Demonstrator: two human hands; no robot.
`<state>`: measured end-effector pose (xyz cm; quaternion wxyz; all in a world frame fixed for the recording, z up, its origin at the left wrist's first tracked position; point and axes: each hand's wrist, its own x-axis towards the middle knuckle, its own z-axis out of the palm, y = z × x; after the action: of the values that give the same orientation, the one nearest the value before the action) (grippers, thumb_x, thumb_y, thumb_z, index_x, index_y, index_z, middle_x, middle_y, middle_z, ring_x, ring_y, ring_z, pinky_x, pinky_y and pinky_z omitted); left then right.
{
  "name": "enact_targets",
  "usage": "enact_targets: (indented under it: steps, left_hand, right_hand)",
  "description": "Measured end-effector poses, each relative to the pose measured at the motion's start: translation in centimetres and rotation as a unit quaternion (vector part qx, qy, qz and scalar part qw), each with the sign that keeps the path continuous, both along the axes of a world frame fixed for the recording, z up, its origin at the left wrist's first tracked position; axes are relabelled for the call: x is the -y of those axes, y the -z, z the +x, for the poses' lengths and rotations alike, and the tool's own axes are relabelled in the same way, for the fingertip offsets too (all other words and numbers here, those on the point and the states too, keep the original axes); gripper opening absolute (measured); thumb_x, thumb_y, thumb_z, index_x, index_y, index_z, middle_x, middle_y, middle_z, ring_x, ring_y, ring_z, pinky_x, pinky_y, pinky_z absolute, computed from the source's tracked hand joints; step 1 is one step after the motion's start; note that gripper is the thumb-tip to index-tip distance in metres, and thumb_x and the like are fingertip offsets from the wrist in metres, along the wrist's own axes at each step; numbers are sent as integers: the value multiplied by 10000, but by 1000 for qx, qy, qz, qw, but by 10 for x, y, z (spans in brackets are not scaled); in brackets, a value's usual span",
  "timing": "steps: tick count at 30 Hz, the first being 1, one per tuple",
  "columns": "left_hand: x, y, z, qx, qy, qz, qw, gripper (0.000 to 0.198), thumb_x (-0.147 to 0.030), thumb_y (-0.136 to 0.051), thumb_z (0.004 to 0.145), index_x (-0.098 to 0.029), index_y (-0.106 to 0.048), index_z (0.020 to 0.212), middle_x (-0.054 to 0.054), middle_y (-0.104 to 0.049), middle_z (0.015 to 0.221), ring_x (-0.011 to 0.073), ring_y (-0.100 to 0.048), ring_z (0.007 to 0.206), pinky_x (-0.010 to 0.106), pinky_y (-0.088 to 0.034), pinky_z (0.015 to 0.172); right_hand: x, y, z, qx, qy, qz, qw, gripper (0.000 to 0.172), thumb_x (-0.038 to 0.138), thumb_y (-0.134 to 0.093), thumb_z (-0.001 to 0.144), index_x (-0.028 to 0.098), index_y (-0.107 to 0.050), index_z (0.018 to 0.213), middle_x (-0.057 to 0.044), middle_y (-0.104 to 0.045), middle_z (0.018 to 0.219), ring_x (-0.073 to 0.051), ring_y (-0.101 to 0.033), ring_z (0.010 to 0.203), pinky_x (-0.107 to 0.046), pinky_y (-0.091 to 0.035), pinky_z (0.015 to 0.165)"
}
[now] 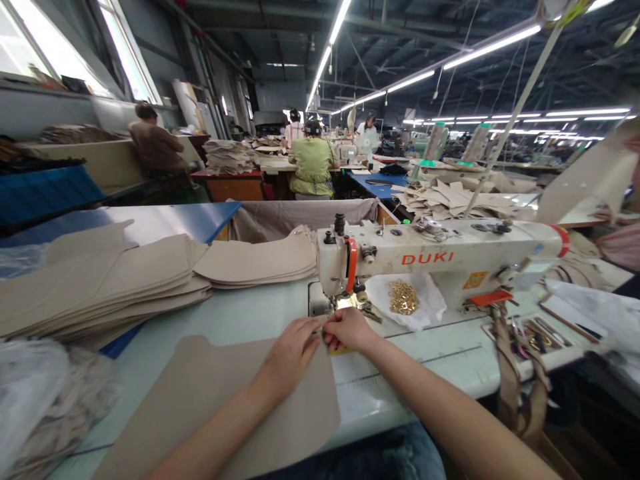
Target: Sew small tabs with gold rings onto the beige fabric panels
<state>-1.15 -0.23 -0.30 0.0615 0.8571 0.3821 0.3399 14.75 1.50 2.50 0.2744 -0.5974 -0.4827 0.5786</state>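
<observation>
A large tan cut panel [200,393] lies on the pale sewing table [240,320], its far edge up at the needle of the white DUKI sewing machine [430,257]. My left hand [293,350] rests on the panel's far edge, fingers curled and pinching it. My right hand [347,330] is closed beside it, just in front of the presser foot, pinching the same edge; something small and yellow shows under it.
Stacks of tan cut panels [115,280] fill the table's left. A white bag of gold metal pieces [404,298] sits under the machine arm. Tools lie in a tray [543,337] at right. A person in green [313,167] and others work at benches behind.
</observation>
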Motion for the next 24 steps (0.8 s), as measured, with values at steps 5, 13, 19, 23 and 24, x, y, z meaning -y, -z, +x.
enact_targets:
  steps: [5, 13, 19, 23, 24]
  left_hand:
    - [-7, -6, 7, -4, 6, -3, 1000, 126, -108, -490, 823, -183, -589, 843, 42, -649, 820, 185, -601, 798, 322, -527, 725]
    - [-7, -7, 7, -4, -8, 26, 1000, 108, -114, -493, 825, -171, -584, 825, 51, -642, 800, 192, -588, 784, 327, -515, 712]
    - [-6, -8, 10, -10, 11, 82, 997, 169, -101, -454, 845, -165, -590, 768, 56, -626, 807, 179, -570, 788, 313, -516, 722]
    - [-6, -8, 13, -36, 15, 85, 996, 180, -68, -456, 826, -167, -576, 735, 43, -616, 743, 174, -563, 733, 300, -509, 685]
    - [-6, -7, 14, -41, 14, 84, 996, 182, -64, -455, 821, -168, -572, 728, 41, -614, 732, 174, -562, 722, 299, -507, 679]
  right_hand:
    - [-4, -3, 1, 5, -19, -20, 1000, 277, 2, -497, 721, 149, -509, 487, 60, -542, 386, -56, -519, 312, -105, -364, 293]
    - [-6, -11, 1, 15, -46, -49, 998, 310, 0, -493, 749, 147, -491, 476, 64, -533, 387, -50, -512, 306, -103, -358, 286]
    - [-7, -15, 2, 37, -62, -48, 996, 309, 30, -505, 764, 149, -480, 480, 61, -535, 395, -51, -518, 323, -106, -377, 312]
    - [-9, -12, 2, 67, -71, -30, 995, 283, 76, -570, 747, 152, -491, 486, 58, -530, 384, -58, -519, 336, -116, -409, 356]
    - [-9, -12, 2, 76, -74, -23, 994, 273, 86, -576, 744, 152, -500, 490, 56, -530, 382, -63, -522, 341, -124, -418, 367]
